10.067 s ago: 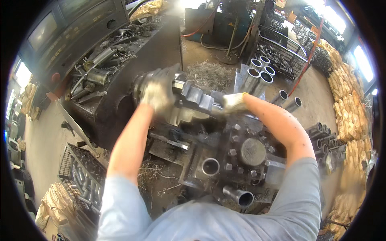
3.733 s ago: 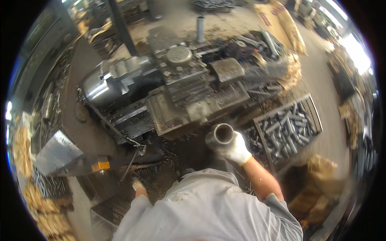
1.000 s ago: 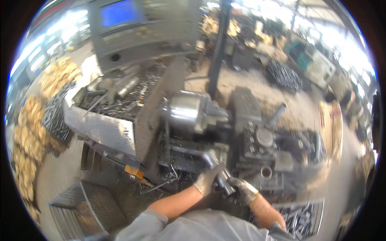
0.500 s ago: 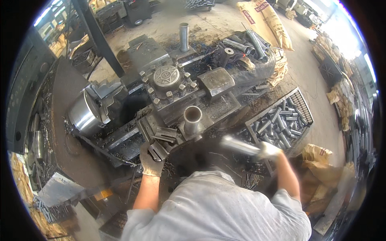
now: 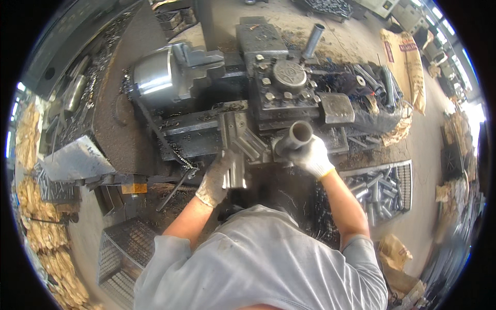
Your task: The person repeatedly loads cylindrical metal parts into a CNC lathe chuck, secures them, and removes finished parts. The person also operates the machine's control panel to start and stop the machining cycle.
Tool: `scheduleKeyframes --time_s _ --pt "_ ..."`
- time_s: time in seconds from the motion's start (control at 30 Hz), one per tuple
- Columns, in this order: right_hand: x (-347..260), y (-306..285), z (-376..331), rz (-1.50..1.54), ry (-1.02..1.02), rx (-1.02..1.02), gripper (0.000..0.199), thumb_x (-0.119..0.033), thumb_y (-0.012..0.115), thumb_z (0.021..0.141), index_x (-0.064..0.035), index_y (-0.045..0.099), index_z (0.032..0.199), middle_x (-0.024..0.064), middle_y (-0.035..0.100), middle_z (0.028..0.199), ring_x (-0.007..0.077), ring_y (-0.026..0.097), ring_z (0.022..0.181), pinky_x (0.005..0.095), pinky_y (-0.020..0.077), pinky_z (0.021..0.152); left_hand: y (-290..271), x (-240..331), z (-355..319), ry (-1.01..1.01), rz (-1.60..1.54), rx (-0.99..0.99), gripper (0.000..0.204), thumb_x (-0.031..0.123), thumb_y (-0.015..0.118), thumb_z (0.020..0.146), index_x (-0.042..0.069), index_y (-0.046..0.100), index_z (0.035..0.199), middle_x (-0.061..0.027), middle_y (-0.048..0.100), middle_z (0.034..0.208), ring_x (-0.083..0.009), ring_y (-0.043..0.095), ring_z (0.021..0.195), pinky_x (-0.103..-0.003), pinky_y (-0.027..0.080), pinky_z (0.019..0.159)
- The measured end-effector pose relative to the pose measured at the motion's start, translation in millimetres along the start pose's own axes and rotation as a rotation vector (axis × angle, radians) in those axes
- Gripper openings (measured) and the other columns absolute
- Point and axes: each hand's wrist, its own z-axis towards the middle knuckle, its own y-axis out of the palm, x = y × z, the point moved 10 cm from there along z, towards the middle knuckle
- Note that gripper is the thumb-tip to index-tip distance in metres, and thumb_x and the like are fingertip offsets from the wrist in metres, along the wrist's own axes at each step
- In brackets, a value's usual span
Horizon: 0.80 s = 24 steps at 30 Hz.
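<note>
My left hand [image 5: 217, 178], in a dirty work glove, is closed around a slotted metal block [image 5: 237, 170] at the front of the lathe carriage. Another grooved metal block [image 5: 250, 144] lies slanted just beyond it. My right hand [image 5: 314, 159], in a white glove, is closed against the side of a metal tube [image 5: 292, 143] that stands with its open end up; some of the fingers are hidden behind it. Behind the tube sits the square tool post [image 5: 289, 75] with several bolts. To the left is the shiny lathe chuck [image 5: 155, 72] with its stepped jaws.
A crate [image 5: 411, 186] of short metal tubes stands at my right. Another tube [image 5: 313, 41] stands upright beyond the tool post. A wire basket [image 5: 121, 253] is at lower left. Metal chips cover the lathe bed [image 5: 194, 124]. A paper sack [image 5: 408, 62] lies at far right.
My right hand has come left from beside the crate to the standing tube; the bar-like metal piece it swung no longer shows. My left hand stays on a slotted block. The view has turned left.
</note>
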Motion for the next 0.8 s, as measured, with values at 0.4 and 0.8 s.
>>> scheduleKeyframes --time_s 0.4,0.8 --pt "-8.8 144.6 54.5 -0.303 -0.027 -0.171 0.036 -0.030 0.074 0.090 -0.0028 0.066 0.112 0.0263 0.076 0.101 0.0453 0.075 0.092 0.0532 0.0606 0.079 -80.3 25.9 22.4 0.068 -0.069 0.025 0.059 0.057 0.065 0.104 0.006 0.067 0.133 -0.0104 0.077 0.104 -0.0240 0.076 0.088 -0.038 0.065 0.078" --pt "-125.2 100.3 93.0 0.642 0.148 -0.279 0.074 -0.029 0.095 0.071 -0.0044 0.066 0.135 0.0087 0.076 0.116 0.0199 0.073 0.100 0.0382 0.0591 0.096 37.9 175.6 9.1 0.714 0.041 -0.345 0.074 0.052 0.040 0.116 -0.002 0.030 0.166 -0.0139 0.054 0.157 -0.0278 0.056 0.140 -0.042 0.037 0.125"
